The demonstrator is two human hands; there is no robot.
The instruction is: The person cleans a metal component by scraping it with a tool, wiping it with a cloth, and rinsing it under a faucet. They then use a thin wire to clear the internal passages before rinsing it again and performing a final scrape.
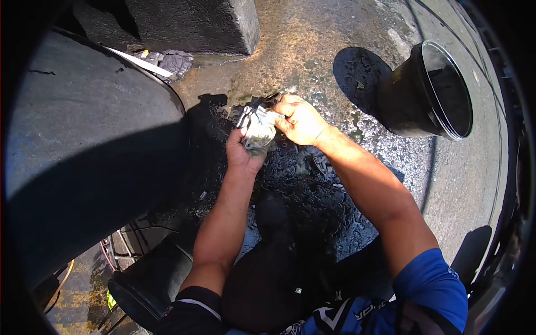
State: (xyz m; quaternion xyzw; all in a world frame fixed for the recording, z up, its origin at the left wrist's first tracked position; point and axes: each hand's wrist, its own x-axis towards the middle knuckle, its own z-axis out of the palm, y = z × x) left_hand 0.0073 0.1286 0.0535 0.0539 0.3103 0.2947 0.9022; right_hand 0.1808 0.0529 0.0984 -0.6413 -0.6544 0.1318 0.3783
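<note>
My left hand (pixel 244 155) is closed around the lower left side of a silvery metal housing (pixel 260 134) with a rounded body and lugs at its edge. Sunlight washes out much of its surface. At the housing's upper right, my right hand (pixel 301 121) has its fingers pinched together, the fingertips against the part. I cannot tell what is between them. A small dark piece (pixel 271 99) shows just beyond those fingertips. Both hands are held over wet, blackened ground (pixel 301 190).
A black bucket (pixel 403 92) lies to the right, its mouth facing right. A large dark curved container (pixel 95 100) fills the left side. Beyond are a concrete block (pixel 184 28), a white strip (pixel 142 63) and crumpled black plastic (pixel 177 62). Another dark bucket (pixel 148 285) sits lower left.
</note>
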